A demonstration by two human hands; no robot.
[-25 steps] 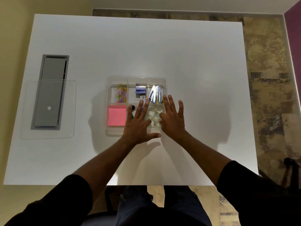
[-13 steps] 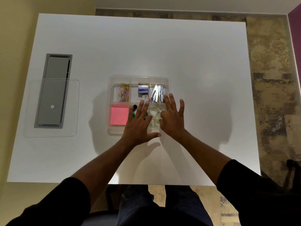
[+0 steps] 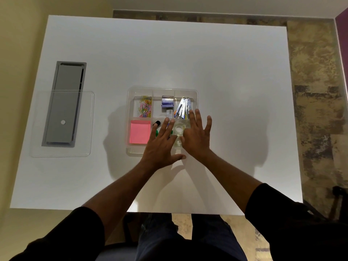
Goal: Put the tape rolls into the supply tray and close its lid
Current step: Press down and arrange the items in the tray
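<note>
Little has moved since the earlier frames: both hands are kept flat over the near right part of the supply tray (image 3: 131, 91), and only the view has shifted slightly. In the head view, the left hand (image 3: 162, 146) and right hand (image 3: 196, 137) are spread, fingers (image 3: 192, 117) extended, with nothing gripped. The clear tape rolls (image 3: 178, 129) are seen in the near right compartment, between the two hands and partly hidden by them. A small label in the middle compartment cannot be read. The clear lid (image 3: 62, 153) is laid well apart on the left of the table (image 3: 235, 72), over a grey panel (image 3: 64, 102). Bare table is left around the tray.
</note>
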